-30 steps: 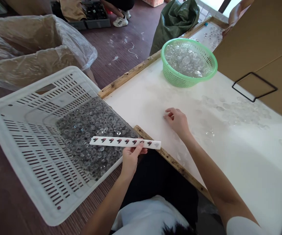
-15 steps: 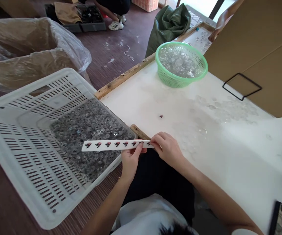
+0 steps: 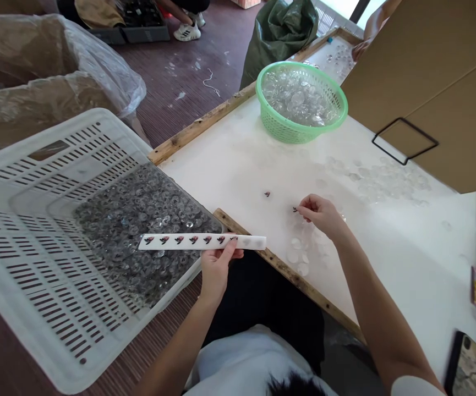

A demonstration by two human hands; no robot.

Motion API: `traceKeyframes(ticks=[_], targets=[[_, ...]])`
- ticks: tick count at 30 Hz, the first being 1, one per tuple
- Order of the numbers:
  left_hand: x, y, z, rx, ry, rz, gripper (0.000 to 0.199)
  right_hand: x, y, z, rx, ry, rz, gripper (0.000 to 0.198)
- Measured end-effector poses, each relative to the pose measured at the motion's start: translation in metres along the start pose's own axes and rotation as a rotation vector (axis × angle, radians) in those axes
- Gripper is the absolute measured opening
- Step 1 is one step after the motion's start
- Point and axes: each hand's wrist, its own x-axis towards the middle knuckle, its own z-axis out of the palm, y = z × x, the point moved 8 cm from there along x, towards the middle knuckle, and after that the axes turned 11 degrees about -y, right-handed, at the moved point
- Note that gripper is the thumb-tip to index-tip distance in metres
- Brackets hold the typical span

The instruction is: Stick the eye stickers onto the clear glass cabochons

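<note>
My left hand (image 3: 218,264) pinches a white strip of stickers (image 3: 171,242) between thumb and fingers. Several small dark-and-red motifs run along the strip, and its right end is bare. Over the white tabletop (image 3: 221,165), my right hand (image 3: 318,214) pinches one small sticker (image 3: 295,209) at its fingertips. Another small sticker (image 3: 267,194) lies on the table to the left of that hand. Clear round discs (image 3: 297,250) lie on the surface just below my right hand. Under the strip's left part is a white crate (image 3: 64,264) holding many clear round pieces (image 3: 138,220).
A green basket (image 3: 299,135) full of clear pieces stands at the back. Cardboard (image 3: 427,82) with a black wire frame (image 3: 405,140) rises at right. More discs (image 3: 394,179) lie near it. A phone (image 3: 466,363) is at lower right. Another person's hand (image 3: 359,50) shows behind the cardboard.
My right hand has left the strip and moved right over the table with one sticker, leaving the strip's right end bare. The left hand still holds the strip. The view has shifted slightly.
</note>
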Motion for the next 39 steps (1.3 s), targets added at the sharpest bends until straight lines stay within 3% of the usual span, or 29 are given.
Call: traceKeyframes(ticks=[7,12,16,19,21,25,28,32,34,37,39], targets=[[0.002,-0.001,0.000,0.025,-0.005,-0.013,0.029,0.005,-0.011,0.009,-0.269,0.058,0.020,0.007],[0.001,-0.001,0.004,0.016,-0.021,-0.011,0.029,0.008,-0.040,0.032,-0.540,0.160,-0.116,0.008],[-0.002,0.002,0.004,0.038,-0.022,0.005,0.029,0.006,-0.054,0.045,-0.546,0.203,-0.175,0.016],[-0.005,0.005,0.000,0.079,-0.007,0.030,0.029,-0.013,-0.070,0.052,-0.550,0.273,-0.240,0.016],[-0.006,0.005,-0.001,0.119,-0.010,0.028,0.029,-0.031,-0.085,0.067,-0.505,0.226,-0.344,0.014],[-0.009,0.003,0.008,0.165,-0.096,0.020,0.031,-0.059,-0.104,0.115,-0.344,-0.085,-0.500,0.013],[-0.011,0.003,0.013,0.095,-0.144,0.019,0.039,-0.070,-0.108,0.128,-0.338,-0.061,-0.527,0.016],[-0.013,0.002,0.014,0.052,-0.160,-0.012,0.043,-0.080,-0.112,0.123,-0.330,0.003,-0.611,0.016],[-0.014,0.001,0.014,0.065,-0.160,-0.024,0.043,-0.079,-0.109,0.105,-0.230,0.022,-0.603,0.012],[-0.015,-0.001,0.013,0.075,-0.153,-0.038,0.042,-0.067,-0.083,0.057,-0.055,0.117,-0.452,0.003],[-0.015,-0.002,0.012,0.080,-0.150,-0.045,0.042,-0.055,-0.053,0.026,0.005,0.164,-0.283,0.009]])
